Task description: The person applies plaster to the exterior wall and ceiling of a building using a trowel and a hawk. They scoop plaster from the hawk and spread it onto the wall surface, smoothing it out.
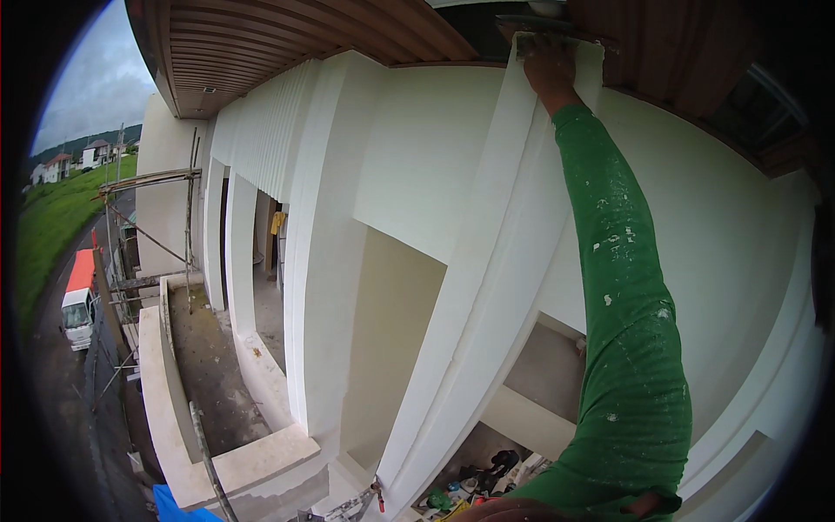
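Note:
My right hand (550, 68) is raised to the very top of a tall white column (487, 252), just under the brown ceiling. Its fingers are bent against the column's upper end and appear to grip something flat with a dark edge, too small and shadowed to name. A green sleeve (622, 261) spotted with white paint or plaster covers the arm. My left hand does not show. Down at the column's foot there is a small red-handled item (379, 498), with no hand visible on it.
Brown ribbed ceiling panels (261, 43) overhang the white walls. A low concrete ledge (261, 452) and pole scaffolding (190, 217) stand to the left. Far below, a white truck with an orange top (80, 296) is on the road. Jumbled materials (487, 474) lie beneath the arm.

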The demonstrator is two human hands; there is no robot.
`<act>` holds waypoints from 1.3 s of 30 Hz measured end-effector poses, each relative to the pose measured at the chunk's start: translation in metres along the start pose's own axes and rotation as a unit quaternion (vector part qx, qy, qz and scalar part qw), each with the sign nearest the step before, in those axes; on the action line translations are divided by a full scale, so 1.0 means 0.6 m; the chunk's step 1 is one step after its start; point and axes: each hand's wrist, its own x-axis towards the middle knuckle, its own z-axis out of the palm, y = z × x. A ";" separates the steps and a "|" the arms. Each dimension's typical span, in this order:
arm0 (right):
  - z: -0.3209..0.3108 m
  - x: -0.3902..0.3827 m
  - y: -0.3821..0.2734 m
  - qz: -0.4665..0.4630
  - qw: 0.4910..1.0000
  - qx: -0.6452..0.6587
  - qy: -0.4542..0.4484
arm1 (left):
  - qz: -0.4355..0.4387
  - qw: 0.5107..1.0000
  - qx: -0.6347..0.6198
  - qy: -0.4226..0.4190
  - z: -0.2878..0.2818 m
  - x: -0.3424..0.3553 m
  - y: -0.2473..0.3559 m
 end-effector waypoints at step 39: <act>-0.390 -0.304 -0.145 0.103 0.782 0.582 -0.199 | 0.081 0.936 -0.340 0.043 -0.014 0.095 0.122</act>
